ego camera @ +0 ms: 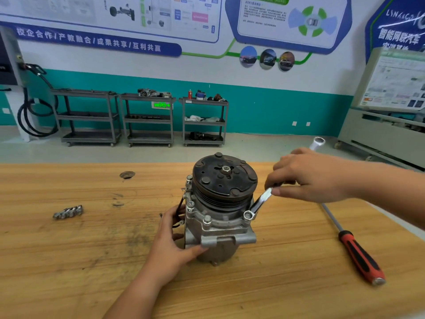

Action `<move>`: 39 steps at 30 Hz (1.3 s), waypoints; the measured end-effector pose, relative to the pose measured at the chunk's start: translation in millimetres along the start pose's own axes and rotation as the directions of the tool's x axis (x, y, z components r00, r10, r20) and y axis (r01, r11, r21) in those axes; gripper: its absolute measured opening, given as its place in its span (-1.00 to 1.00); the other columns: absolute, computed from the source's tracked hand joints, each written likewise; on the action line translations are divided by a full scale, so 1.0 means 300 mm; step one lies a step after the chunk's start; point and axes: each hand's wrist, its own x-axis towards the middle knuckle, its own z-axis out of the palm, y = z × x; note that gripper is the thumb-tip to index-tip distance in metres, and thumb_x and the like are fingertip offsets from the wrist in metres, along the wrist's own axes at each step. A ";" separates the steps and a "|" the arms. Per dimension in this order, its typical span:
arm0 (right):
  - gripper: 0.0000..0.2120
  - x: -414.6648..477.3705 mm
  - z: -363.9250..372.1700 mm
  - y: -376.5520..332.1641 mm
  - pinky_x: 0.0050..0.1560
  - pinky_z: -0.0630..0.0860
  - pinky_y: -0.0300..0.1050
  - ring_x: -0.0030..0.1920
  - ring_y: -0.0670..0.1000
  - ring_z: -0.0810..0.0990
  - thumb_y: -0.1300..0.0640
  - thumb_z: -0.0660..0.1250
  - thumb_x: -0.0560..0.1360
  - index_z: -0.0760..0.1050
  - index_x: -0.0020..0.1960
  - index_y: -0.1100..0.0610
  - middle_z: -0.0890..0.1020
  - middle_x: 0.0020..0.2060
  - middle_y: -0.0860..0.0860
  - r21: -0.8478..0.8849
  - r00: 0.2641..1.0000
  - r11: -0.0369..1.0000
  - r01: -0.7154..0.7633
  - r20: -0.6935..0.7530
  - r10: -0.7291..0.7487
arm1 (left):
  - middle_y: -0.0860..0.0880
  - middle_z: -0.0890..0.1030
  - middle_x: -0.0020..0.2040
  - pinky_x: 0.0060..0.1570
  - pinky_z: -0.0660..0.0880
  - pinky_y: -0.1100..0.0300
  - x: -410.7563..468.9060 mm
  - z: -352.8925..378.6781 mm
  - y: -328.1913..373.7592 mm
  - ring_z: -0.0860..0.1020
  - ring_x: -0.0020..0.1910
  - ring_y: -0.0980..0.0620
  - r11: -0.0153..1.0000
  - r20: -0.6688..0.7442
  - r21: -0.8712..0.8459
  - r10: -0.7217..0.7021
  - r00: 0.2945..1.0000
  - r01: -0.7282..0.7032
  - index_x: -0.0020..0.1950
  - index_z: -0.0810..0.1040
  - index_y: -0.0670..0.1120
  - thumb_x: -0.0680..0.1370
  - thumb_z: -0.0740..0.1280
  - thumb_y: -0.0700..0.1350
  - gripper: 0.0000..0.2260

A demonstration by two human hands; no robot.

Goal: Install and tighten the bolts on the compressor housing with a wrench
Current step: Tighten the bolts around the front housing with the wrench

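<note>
Wrench (259, 202) on bolt (247, 218) in R hand (308, 176); L hand (170, 240) clasps compressor (220, 229).

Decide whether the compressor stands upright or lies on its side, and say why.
Upright: the compressor stands on end on the table, pulley facing up; the left hand grips its side.

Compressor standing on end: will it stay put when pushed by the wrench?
Probably heavy: the compressor looks like cast metal with a steel clutch plate. Likely to twist or tip under wrench load, since it stands on its end on the table; the left hand braces it.
</note>
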 end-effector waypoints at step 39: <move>-0.74 0.096 0.106 -0.603 -0.53 0.55 -0.21 -0.39 0.11 0.67 0.15 0.22 0.46 0.58 -0.23 0.30 0.67 -0.22 0.30 0.340 0.929 -0.908 0.244 0.186 0.319 | 0.00 0.57 0.08 -0.16 0.44 0.49 0.031 0.013 -0.048 0.59 -0.01 0.25 1.000 -0.032 0.004 0.014 0.999 -0.013 0.23 0.40 0.10 0.36 0.51 -0.28 -0.44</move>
